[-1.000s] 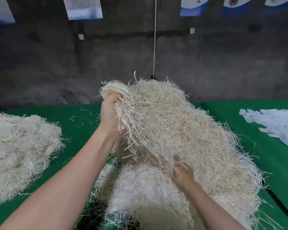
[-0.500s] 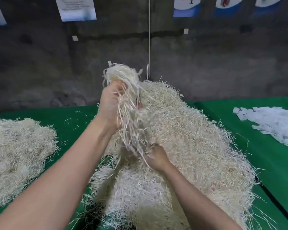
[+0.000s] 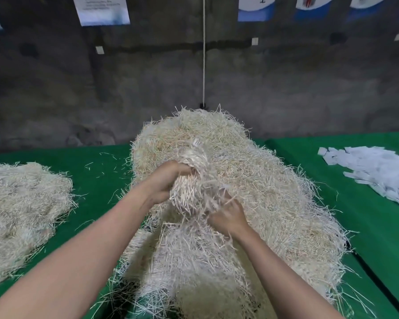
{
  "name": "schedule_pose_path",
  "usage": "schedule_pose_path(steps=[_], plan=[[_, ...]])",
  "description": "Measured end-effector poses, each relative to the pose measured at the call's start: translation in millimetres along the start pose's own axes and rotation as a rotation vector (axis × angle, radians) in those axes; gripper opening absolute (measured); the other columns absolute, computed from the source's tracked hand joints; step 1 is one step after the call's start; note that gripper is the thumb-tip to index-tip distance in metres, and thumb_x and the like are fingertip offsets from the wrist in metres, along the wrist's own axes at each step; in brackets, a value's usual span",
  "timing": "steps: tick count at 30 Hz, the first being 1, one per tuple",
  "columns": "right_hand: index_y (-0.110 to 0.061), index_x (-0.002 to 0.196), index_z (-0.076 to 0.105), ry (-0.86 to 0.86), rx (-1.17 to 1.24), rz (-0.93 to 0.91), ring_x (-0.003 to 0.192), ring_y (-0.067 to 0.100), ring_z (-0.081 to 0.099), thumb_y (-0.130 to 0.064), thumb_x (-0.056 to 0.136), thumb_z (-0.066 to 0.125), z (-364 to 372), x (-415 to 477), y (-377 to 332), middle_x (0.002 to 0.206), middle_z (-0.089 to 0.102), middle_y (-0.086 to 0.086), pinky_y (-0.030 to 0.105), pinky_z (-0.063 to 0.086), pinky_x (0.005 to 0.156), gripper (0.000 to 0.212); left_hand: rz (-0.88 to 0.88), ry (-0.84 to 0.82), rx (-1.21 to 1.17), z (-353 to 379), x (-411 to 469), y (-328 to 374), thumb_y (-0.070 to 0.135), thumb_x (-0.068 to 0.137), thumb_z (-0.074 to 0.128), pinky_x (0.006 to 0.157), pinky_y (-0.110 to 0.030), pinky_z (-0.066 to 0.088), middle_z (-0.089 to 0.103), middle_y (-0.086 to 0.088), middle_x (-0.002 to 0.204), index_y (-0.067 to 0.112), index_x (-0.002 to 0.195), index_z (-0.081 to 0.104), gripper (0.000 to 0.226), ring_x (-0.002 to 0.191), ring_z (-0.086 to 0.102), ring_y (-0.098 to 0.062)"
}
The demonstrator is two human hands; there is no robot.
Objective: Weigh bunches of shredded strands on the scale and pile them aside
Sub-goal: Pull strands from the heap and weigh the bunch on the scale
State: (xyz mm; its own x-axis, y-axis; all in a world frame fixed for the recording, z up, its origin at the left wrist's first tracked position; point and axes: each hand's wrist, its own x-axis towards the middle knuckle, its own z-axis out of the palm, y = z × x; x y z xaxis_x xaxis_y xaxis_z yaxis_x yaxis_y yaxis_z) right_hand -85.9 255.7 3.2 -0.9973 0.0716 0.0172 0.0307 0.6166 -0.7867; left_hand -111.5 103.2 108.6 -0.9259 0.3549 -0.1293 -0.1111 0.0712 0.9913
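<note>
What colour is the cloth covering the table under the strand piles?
Green, plain with no pattern. The table cloth shows best in the head view.

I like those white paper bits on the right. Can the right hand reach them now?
Probably not right away. The right hand grips a bunch of strands, and the big heap lies between it and the paper bits; it would have to reach over.

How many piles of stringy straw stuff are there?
2. A tall heap of pale shredded strands in the middle, gripped by left hand and right hand; a flatter pale strand pile far left.
</note>
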Motion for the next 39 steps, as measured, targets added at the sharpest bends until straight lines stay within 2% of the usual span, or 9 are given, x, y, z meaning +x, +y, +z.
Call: schedule_pose_path(steps=[2, 5, 11, 16, 21, 27, 31, 35, 39], plan=[[-0.02, 0.131, 0.045, 0.01, -0.037, 0.0, 0.065, 0.008, 0.056, -0.019, 0.083, 0.061, 6, -1, 3, 0.089, 0.061, -0.004, 0.027, 0.053, 0.07, 0.051, 0.034, -0.096, -0.382, 7, -4, 5, 0.002, 0.075, 0.051, 0.063, -0.034, 0.058, 0.063, -0.005, 0.067, 0.015, 0.059, 0.066, 0.025, 0.062, 0.065, -0.016], [-0.025, 0.141, 0.036, 0.086, -0.169, 0.008, 0.089, 0.012, 0.059, -0.022, 0.084, 0.065, 5, -3, 26, 0.103, 0.065, -0.002, 0.04, 0.036, 0.105, 0.063, 0.079, 0.107, -0.582, 5, 0, 3, 0.002, 0.084, 0.043, 0.045, -0.032, 0.053, 0.064, -0.005, 0.055, 0.009, 0.074, 0.056, 0.017, 0.045, 0.062, -0.018], [-0.024, 0.14, 0.034, 0.049, -0.465, 0.082, 0.071, 0.006, 0.058, -0.025, 0.084, 0.065, -9, -13, 67, 0.071, 0.059, -0.008, 0.034, 0.04, 0.1, 0.064, 0.16, 0.126, -0.701, -19, 5, 9, 0.007, 0.088, 0.04, 0.062, -0.047, 0.057, 0.065, -0.009, 0.07, 0.007, 0.097, 0.052, 0.015, 0.062, 0.065, -0.024], [-0.026, 0.148, 0.014, -0.05, -0.408, 0.018, 0.116, 0.017, 0.049, -0.046, 0.07, 0.075, -33, -14, 13, 0.139, 0.046, -0.002, 0.046, 0.034, 0.108, 0.101, 0.189, 0.102, -0.625, -22, 2, 17, 0.003, 0.077, 0.051, 0.062, -0.036, 0.055, 0.062, -0.006, 0.071, 0.005, 0.107, 0.055, 0.03, 0.059, 0.06, -0.019], [-0.039, 0.147, 0.002, -0.026, -0.16, -0.216, 0.141, 0.016, 0.01, -0.037, 0.059, 0.082, -69, -17, -56, 0.15, 0.01, -0.018, 0.036, 0.018, 0.115, 0.119, 0.157, -0.018, -0.517, -10, -13, 22, 0.007, 0.044, 0.068, 0.054, -0.032, 0.051, 0.057, -0.004, 0.063, 0.005, 0.083, 0.056, 0.041, 0.052, 0.052, -0.016], [-0.006, 0.128, 0.047, -0.348, 0.347, -0.152, 0.078, 0.005, 0.066, -0.01, 0.086, 0.062, -13, -24, -58, 0.092, 0.062, -0.001, 0.016, 0.053, 0.065, 0.044, 0.184, -0.119, -0.721, -2, -20, 38, 0.008, 0.063, 0.07, 0.089, -0.051, 0.051, 0.068, -0.015, 0.103, 0.005, 0.103, 0.06, 0.041, 0.089, 0.067, -0.028], [-0.034, 0.122, 0.052, -0.192, 0.251, -0.19, 0.083, -0.004, 0.057, -0.028, 0.09, 0.059, 7, -20, -35, 0.107, 0.052, -0.022, 0.011, 0.046, 0.06, 0.033, 0.487, 0.525, 0.317, -8, -12, 10, 0.014, 0.076, 0.072, 0.063, -0.033, 0.053, 0.067, 0.003, 0.081, 0.006, 0.096, 0.063, 0.023, 0.072, 0.064, -0.015], [-0.027, 0.079, 0.053, -0.176, -0.01, -0.269, 0.079, -0.005, 0.053, -0.02, 0.082, 0.065, -4, -15, -31, 0.098, 0.06, -0.011, 0.027, 0.054, 0.072, 0.014, 0.229, -0.019, 1.313, -6, -7, -35, 0.072, 0.057, 0.062, 0.112, -0.042, 0.03, 0.043, -0.003, 0.139, 0.015, 0.138, 0.035, 0.103, 0.13, 0.038, -0.021], [-0.032, 0.09, 0.051, -0.244, -0.119, -0.291, 0.073, -0.001, 0.053, -0.017, 0.082, 0.066, -4, -17, -17, 0.097, 0.054, -0.012, 0.016, 0.045, 0.058, 0.022, 0.27, -0.132, 1.699, -16, 12, -39, 0.073, 0.051, 0.068, 0.116, -0.04, 0.011, 0.043, 0.002, 0.141, 0.025, 0.142, 0.031, 0.109, 0.133, 0.034, -0.022]])
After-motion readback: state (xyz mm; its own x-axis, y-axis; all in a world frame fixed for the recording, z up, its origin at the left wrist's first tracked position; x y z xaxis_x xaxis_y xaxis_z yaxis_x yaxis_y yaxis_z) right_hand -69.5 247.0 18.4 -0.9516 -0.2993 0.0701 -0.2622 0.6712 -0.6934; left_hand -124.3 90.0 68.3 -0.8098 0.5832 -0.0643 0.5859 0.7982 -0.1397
